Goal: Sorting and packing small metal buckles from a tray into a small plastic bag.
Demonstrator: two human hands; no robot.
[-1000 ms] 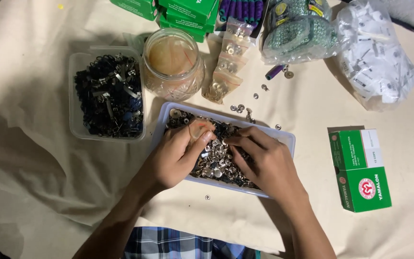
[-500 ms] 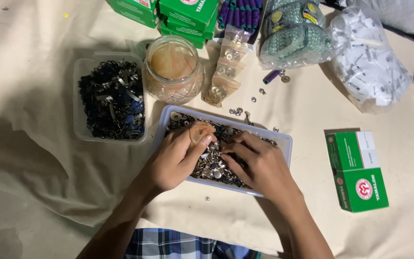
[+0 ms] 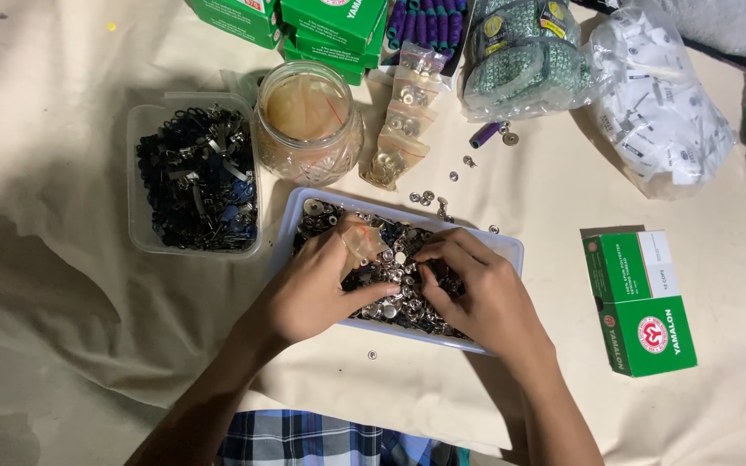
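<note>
Both hands are down in the tray (image 3: 511, 250) right in front of me: my left hand (image 3: 317, 289) is pinched shut on a small clear bag (image 3: 363, 242), thumb and fingers gripping its top, while my right hand (image 3: 481, 289) curls narrow, fingertips digging into the silver snaps (image 3: 390, 298) that fill the tray; I can't tell if it grips one. Off to the left sits a tub (image 3: 196, 177) of dark clips. Just past the tray stands a glass jar (image 3: 308, 121), with little packets (image 3: 401, 129) and loose snaps beside it. On the right lies a green box (image 3: 641, 302). Farther back, more green boxes (image 3: 330, 22) and a white bag (image 3: 658, 116).
</note>
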